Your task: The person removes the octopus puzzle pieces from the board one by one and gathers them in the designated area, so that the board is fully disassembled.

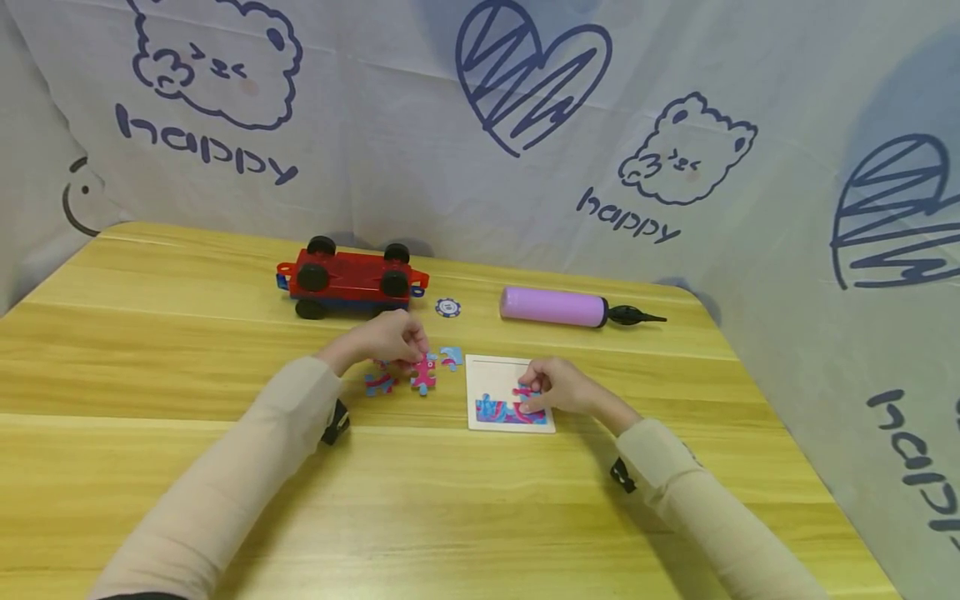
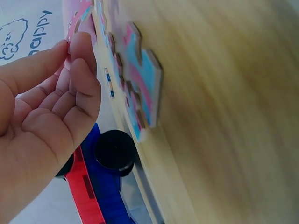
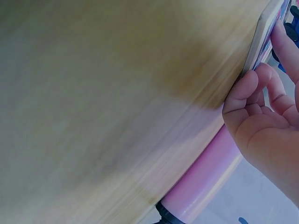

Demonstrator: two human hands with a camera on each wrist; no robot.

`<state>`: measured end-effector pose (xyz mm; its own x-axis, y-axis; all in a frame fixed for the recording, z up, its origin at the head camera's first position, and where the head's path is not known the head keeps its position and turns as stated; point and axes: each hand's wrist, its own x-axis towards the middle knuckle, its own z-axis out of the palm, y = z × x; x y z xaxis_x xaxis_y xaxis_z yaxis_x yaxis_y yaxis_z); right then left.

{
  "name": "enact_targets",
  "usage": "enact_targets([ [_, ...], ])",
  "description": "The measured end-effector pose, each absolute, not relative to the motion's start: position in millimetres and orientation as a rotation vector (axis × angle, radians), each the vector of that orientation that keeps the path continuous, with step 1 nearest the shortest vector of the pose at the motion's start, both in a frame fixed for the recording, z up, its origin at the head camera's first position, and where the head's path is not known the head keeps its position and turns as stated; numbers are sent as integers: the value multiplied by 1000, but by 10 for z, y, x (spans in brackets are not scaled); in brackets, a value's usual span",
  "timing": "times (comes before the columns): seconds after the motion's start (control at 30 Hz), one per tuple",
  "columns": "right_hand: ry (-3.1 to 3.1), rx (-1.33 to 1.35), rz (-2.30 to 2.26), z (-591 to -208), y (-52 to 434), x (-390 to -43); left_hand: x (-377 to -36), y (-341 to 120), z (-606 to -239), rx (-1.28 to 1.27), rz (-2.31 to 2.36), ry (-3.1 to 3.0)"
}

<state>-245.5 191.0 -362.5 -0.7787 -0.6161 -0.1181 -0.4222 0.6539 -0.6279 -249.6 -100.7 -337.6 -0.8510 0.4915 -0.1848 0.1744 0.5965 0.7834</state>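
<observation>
My left hand [image 1: 392, 337] pinches a pink jigsaw puzzle piece [image 1: 423, 375] between thumb and forefinger. In the left wrist view that pink piece [image 2: 79, 17] stands up from the fingertips. Close by lie a blue-and-pink loose piece [image 1: 381, 383] and a light-blue one [image 1: 451, 357]. To the right is a white puzzle tray [image 1: 471, 387], with blue-and-pink pieces [image 1: 495, 411] along its near side. My right hand [image 1: 562, 387] is over the tray's right side, thumb and curled fingers about another pink-and-blue piece [image 1: 525, 391]. The fingers partly hide that piece.
Behind the left hand a red-and-blue toy car [image 1: 348, 277] lies with black wheels upward. A poker chip [image 1: 447, 307] sits to its right. Farther right lies a purple hand pump [image 1: 555, 307] with a black nozzle. A printed white cloth [image 1: 420, 183] hangs behind the wooden table [image 1: 450, 517].
</observation>
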Motion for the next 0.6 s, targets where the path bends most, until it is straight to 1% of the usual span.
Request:
enact_targets([
  [0.6, 2549, -820, -840, -3622, 1908, -2450, -2487, -1070, -3412, 480, 1006, 2467],
])
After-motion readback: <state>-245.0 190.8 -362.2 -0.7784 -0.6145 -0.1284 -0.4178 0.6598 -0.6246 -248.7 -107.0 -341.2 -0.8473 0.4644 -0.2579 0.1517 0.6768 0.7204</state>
